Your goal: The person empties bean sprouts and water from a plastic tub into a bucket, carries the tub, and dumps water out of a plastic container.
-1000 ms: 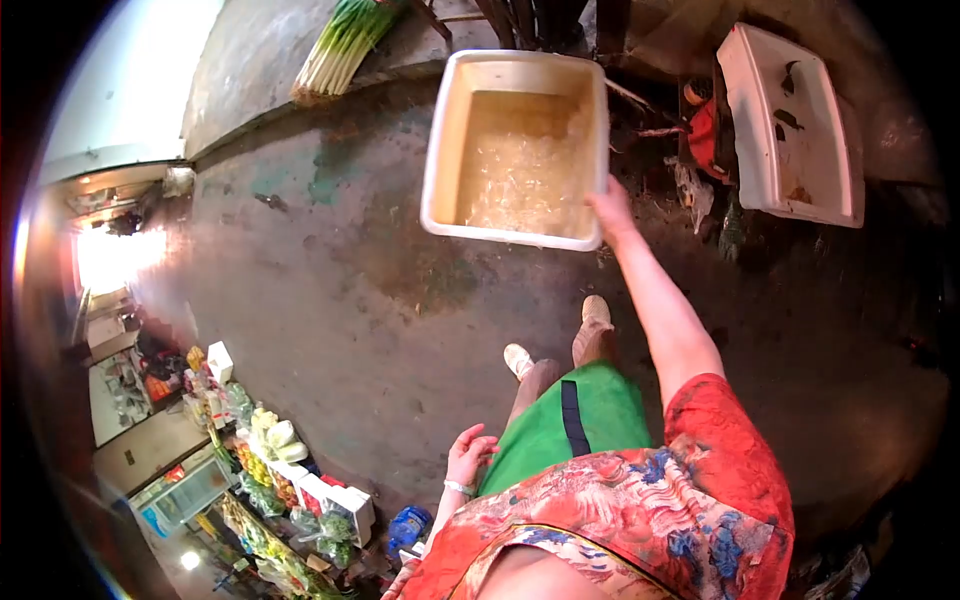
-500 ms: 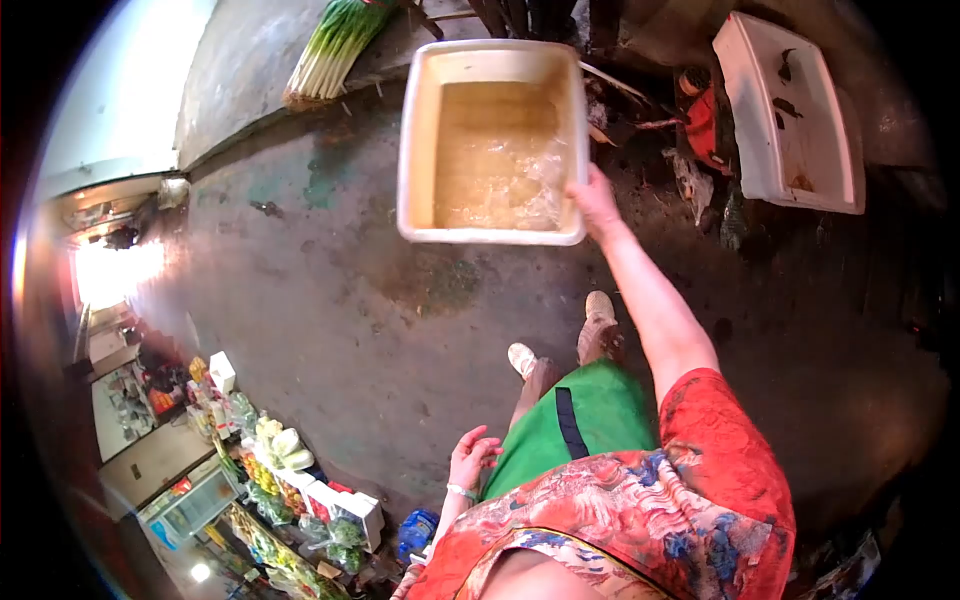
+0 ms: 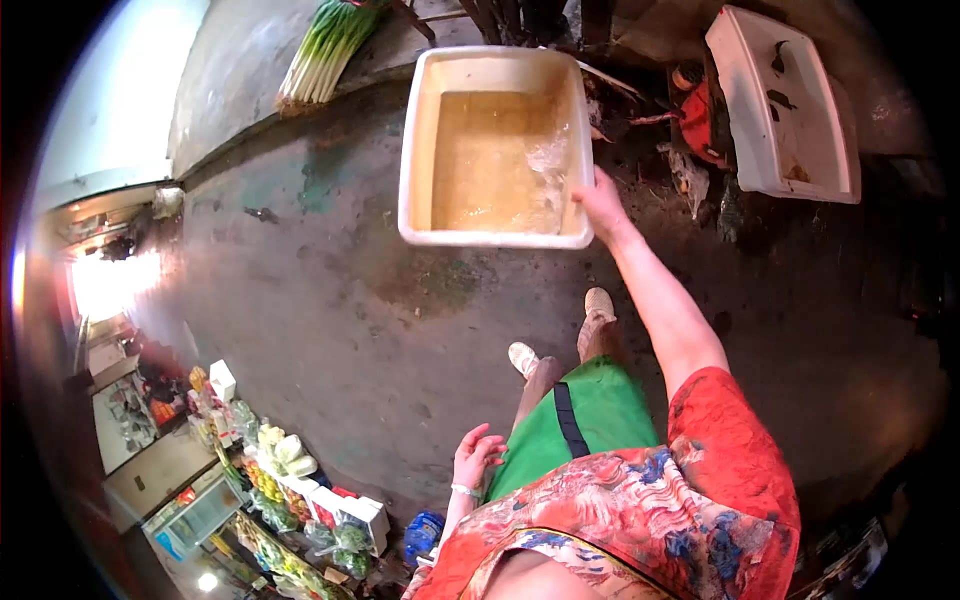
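A white rectangular plastic tub (image 3: 412,150), yellowish inside, is at the upper middle of the head view. Shallow water (image 3: 485,165) covers its bottom, with ripples and bright glints on the right side. My right hand (image 3: 603,207) grips the tub's right rim near its lower corner, arm stretched out. My left hand (image 3: 478,458) hangs beside the green apron (image 3: 600,410), fingers loosely bent and apart, holding nothing. A bracelet circles the left wrist.
Green onions (image 3: 335,50) lie on a raised ledge at the upper left. A white foam box (image 3: 725,100) with dark scraps stands at the upper right, beside a red object (image 3: 703,125). Vegetables (image 3: 285,450) and a blue container (image 3: 422,535) line the lower left. The concrete floor (image 3: 300,300) is stained.
The water in the tub has shifted, its ripples now gathered toward the right side. My right hand keeps its grip on the rim, and my left hand has barely moved.
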### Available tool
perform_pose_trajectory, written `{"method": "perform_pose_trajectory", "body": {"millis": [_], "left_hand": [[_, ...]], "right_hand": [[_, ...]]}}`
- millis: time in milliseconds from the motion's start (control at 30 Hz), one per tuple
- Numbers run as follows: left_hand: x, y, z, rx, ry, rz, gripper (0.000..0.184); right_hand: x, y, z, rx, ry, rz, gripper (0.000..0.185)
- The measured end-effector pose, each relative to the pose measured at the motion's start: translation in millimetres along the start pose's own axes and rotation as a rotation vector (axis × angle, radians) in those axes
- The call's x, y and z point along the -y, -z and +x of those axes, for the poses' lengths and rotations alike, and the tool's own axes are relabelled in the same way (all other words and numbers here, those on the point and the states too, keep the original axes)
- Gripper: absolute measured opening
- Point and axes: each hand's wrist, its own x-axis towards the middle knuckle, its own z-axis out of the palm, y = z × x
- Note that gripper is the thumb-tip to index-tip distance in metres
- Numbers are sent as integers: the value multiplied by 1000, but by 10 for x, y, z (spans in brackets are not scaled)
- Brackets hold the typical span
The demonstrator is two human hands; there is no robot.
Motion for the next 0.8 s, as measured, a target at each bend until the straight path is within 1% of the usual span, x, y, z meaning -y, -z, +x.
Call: {"method": "perform_pose_trajectory", "body": {"millis": [67, 167, 267, 333, 400, 533, 600, 633, 667, 733, 767, 800], "left_hand": [[-100, -59, -13, 10, -20, -4, 34], [-105, -73, 4, -21, -33, 23, 34], [-17, -88, 56, 11, -34, 11, 35], [-37, -143, 96, -1, 9, 47, 36], [-71, -213, 78, 19, -4, 26, 36], [-132, -243, 29, 12, -26, 57, 35], [-126, -279, 33, -18, -4, 70, 35], [-102, -282, 44, -14, -5, 64, 34], [-93, -307, 40, -12, -3, 62, 34], [-105, -393, 16, -25, 9, 80, 35], [-110, -431, 7, -19, 12, 98, 35], [-107, -467, -1, -28, 20, 98, 36]], "right_hand": [[-243, 85, -142, 1, 23, 50, 44], [-89, 297, -494, 68, -87, 179, 47], [-259, 370, -369, 78, -133, 116, 48], [-281, 318, -291, 95, -145, 159, 51], [-264, 289, -263, 86, -157, 188, 43], [-154, 440, -93, 149, -193, 249, 43], [-152, 610, 168, 290, -180, 444, 42], [-103, 702, 281, 335, -236, 475, 43], [-200, 830, 476, 364, -266, 471, 43], [-151, 956, 685, 429, -335, 653, 33], [-157, 1027, 744, 439, -266, 735, 30], [2, 1031, 709, 454, -198, 820, 28]]}}
